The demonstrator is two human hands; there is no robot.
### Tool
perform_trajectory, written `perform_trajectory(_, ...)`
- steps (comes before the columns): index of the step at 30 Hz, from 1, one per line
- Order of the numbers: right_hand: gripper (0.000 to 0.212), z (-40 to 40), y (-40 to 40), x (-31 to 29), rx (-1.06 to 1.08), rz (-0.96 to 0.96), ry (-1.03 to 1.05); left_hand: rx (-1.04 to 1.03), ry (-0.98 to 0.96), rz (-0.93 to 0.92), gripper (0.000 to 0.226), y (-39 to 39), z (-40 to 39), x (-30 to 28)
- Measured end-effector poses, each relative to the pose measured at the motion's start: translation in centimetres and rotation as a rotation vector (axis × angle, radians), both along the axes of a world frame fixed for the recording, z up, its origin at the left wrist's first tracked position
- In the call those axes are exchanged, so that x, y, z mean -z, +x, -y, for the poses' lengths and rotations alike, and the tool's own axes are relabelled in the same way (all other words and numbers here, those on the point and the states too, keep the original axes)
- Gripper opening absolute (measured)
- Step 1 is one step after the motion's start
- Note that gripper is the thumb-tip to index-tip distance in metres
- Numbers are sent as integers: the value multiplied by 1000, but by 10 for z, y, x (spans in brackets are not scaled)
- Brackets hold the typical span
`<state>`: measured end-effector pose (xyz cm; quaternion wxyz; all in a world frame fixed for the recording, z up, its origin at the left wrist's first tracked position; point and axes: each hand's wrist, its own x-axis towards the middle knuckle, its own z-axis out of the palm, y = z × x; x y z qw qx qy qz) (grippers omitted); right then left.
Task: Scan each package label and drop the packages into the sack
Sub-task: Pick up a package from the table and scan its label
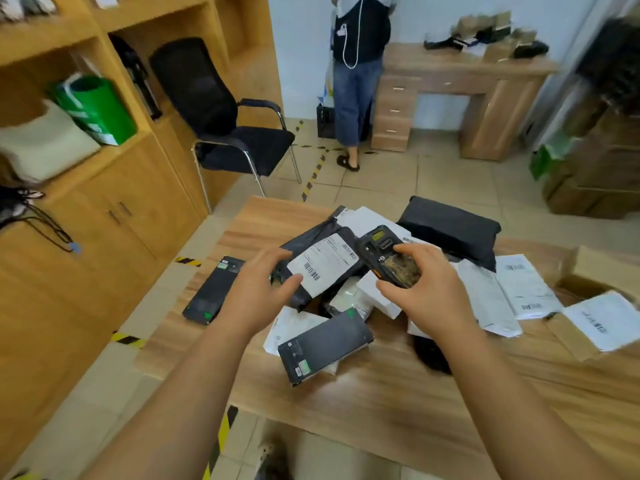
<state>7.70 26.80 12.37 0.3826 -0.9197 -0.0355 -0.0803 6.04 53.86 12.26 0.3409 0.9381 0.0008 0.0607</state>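
A long wooden shelf unit [104, 140] fills the left side of the room, with a green bag [98, 109] and a pale bag [45, 143] in its open compartments, and a black office chair [221, 123] stands on the tiled floor just beside it. At the far wall a person in cropped jeans [356, 81] stands next to a wooden desk [460, 95]. In the foreground is a wooden table [381, 382] carrying a loose heap of parcels — a fat black mailer [453, 230] at the far side, several white mailers [509, 289] spread to the right, a cardboard box [602, 268] at the right edge, a flat black box [325, 348] nearest the camera and another flat black box [213, 289] lying apart on the left of the tabletop. Above the heap the left hand [259, 289] grips a dark grey package [311, 258] by its near-left end, thumb curled over the top and fingers under it, so the package is tilted with its white shipping label [325, 263] facing up. The right hand [426, 282] is wrapped around a black handheld scanner [388, 254], fingers curled over its upper edge and thumb along the near side; the scanner's head sits just beside the label's right edge — whether they touch cannot be told.
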Motion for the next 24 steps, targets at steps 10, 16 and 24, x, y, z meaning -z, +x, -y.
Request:
perform_trajectory(10,58,-60,35,53,220,-149,-98,224,183,-187,79,105,-30,86)
perform_trajectory(16,58,-67,29,62,329,-193,-100,187,216,-479,79,148,-33,114)
perform_trajectory(24,57,-54,26,63,348,-203,-60,209,71,-726,52,159,-22,107)
